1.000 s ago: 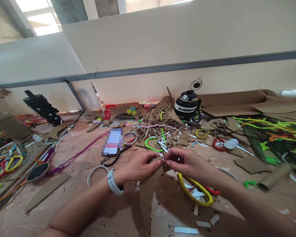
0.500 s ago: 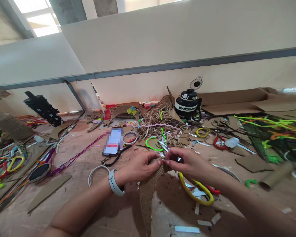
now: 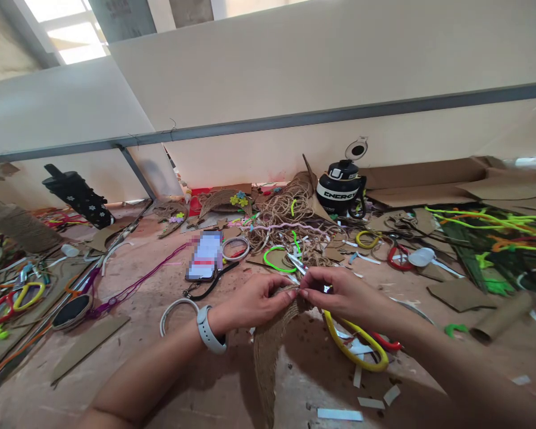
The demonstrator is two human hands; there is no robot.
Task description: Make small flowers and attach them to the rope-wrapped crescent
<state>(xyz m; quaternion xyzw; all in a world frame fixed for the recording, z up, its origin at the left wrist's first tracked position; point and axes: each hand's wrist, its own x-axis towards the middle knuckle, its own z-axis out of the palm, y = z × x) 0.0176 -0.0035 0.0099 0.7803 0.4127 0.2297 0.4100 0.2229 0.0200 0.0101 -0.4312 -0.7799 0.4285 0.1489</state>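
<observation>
My left hand (image 3: 261,301), with a pale watch on the wrist, is closed on the upper end of a curved jute-wrapped piece (image 3: 268,363), which hangs toward the table's front edge. My right hand (image 3: 328,289) pinches at the same top edge, its fingertips touching those of the left. What exactly lies between the right fingertips is too small to make out. Beneath the right hand lie scissors with a yellow handle (image 3: 379,360); their metal blades (image 3: 296,262) point away past the fingers. A bright green ring (image 3: 274,260) lies just beyond the hands.
Behind the hands is a heap of jute twine (image 3: 286,205) beside a black bottle (image 3: 339,192) with its lid up. A phone (image 3: 205,256) lies to the left. Paper strips (image 3: 339,414), cardboard pieces (image 3: 460,296) and red-handled scissors (image 3: 397,257) are scattered to the right.
Both hands stay at the top edge of the jute-wrapped piece, almost unmoved. The right fingertips have shifted very slightly.
</observation>
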